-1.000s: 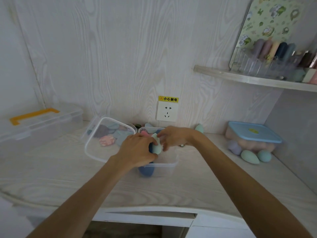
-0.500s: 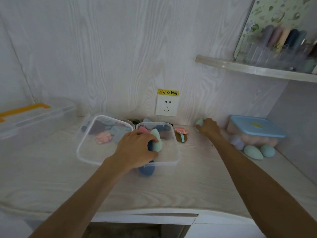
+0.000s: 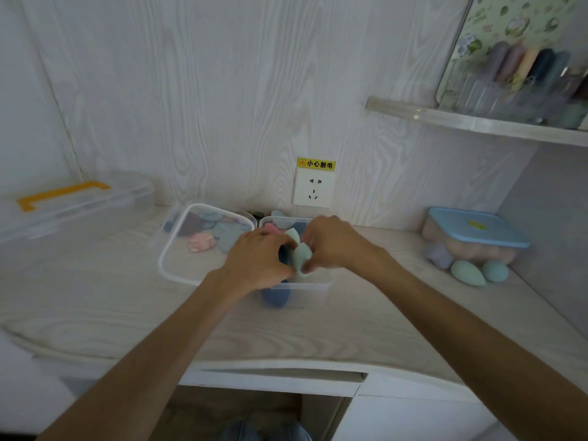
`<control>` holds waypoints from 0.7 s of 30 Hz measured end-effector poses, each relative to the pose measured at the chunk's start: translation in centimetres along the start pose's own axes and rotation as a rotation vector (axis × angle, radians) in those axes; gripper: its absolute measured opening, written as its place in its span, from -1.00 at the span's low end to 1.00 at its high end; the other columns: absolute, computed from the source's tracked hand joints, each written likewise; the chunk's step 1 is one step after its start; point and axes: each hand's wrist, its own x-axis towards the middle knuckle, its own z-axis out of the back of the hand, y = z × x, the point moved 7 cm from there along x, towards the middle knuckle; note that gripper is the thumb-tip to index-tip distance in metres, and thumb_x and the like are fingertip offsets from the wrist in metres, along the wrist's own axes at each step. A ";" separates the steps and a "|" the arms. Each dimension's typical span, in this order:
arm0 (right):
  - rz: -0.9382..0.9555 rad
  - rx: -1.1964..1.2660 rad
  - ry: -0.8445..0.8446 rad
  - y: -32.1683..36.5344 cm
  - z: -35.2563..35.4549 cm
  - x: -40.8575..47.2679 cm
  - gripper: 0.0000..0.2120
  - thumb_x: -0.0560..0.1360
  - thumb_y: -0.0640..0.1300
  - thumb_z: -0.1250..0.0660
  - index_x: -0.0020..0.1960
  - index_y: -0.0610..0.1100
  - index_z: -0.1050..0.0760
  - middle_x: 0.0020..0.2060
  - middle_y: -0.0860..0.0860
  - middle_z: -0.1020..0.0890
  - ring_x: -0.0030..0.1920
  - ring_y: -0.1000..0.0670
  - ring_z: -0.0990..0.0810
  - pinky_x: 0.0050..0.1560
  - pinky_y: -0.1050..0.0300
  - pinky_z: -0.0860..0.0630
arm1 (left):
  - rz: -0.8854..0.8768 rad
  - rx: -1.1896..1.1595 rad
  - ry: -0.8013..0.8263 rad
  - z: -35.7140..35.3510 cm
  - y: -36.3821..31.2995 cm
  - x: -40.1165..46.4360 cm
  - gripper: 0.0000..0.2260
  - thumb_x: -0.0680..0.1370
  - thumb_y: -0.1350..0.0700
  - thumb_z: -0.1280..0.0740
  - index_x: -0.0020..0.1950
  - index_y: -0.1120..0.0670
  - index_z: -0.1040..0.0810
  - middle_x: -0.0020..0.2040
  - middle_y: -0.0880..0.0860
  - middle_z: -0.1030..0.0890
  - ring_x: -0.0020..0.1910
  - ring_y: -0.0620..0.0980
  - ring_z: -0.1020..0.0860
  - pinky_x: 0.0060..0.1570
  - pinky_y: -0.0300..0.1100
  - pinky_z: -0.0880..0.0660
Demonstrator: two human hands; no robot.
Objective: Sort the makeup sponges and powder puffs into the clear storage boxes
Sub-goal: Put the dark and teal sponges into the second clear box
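Two clear storage boxes stand side by side on the desk. The left box (image 3: 178, 268) holds several flat powder puffs, one pink (image 3: 200, 243). Over the right box (image 3: 318, 289) both hands meet. My left hand (image 3: 257, 262) grips a bundle of sponges, a dark blue one among them. My right hand (image 3: 334, 243) pinches a mint-green sponge (image 3: 300, 256) and holds it against that bundle. A pink sponge (image 3: 270, 229) and a dark blue sponge (image 3: 275, 297) lie inside this box.
At the right a blue-lidded box (image 3: 474, 233) holds more sponges, with teal sponges (image 3: 467, 272) and a lilac one (image 3: 437, 254) loose in front. A clear case with an orange handle (image 3: 60, 194) is at the left. A wall socket (image 3: 313, 189) and a shelf (image 3: 477, 122) are behind.
My right hand came back from the far right of the desk, where it had reached to a mint sponge, and now holds that sponge at the left hand's bundle.
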 end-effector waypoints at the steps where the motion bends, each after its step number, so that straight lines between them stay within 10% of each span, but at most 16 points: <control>1: -0.001 -0.001 -0.007 0.1 -0.4 0.3 -0.65 0.27 -0.09 -0.55 0.00 -0.20 -0.62 -0.13 -0.06 -0.66 -0.18 -0.02 -0.56 -0.30 0.22 -0.42 | 0.005 -0.007 -0.006 0.1 0.0 0.0 -0.64 0.39 -0.12 -0.36 0.18 -0.13 -0.53 0.09 -0.02 -0.60 0.04 -0.03 -0.53 -0.02 -0.19 -0.41; 11: -0.027 0.056 -0.057 0.4 -2.3 0.4 -0.68 0.34 -0.16 -0.50 0.05 -0.22 -0.59 -0.15 -0.08 -0.59 -0.12 -0.09 -0.55 -0.40 0.24 -0.29 | 0.032 -0.058 -0.013 -0.1 0.2 0.0 -0.60 0.34 -0.07 -0.39 0.18 -0.15 -0.54 0.12 -0.03 -0.57 0.08 -0.01 -0.52 0.01 -0.19 -0.42; 16: -0.023 0.179 0.090 -0.3 -2.3 0.8 -0.68 0.39 -0.20 -0.44 0.13 -0.23 -0.62 0.05 -0.13 -0.66 0.06 -0.09 -0.60 0.02 0.10 -0.52 | 0.029 -0.055 -0.013 0.0 0.2 -0.1 -0.64 0.39 -0.06 -0.35 0.18 -0.11 -0.54 0.13 -0.01 -0.58 0.08 -0.01 -0.52 0.02 -0.17 -0.45; 21: -0.111 0.112 -0.036 -0.5 -2.5 1.2 -0.95 0.41 -0.29 -0.33 -0.15 -0.27 -0.54 -0.24 -0.08 -0.55 -0.16 -0.04 -0.47 -0.43 0.26 -0.24 | 0.040 -0.066 -0.016 0.0 0.3 0.0 -0.60 0.39 -0.04 -0.36 0.23 -0.14 -0.51 0.20 -0.03 -0.54 0.15 -0.01 -0.49 0.08 -0.16 -0.42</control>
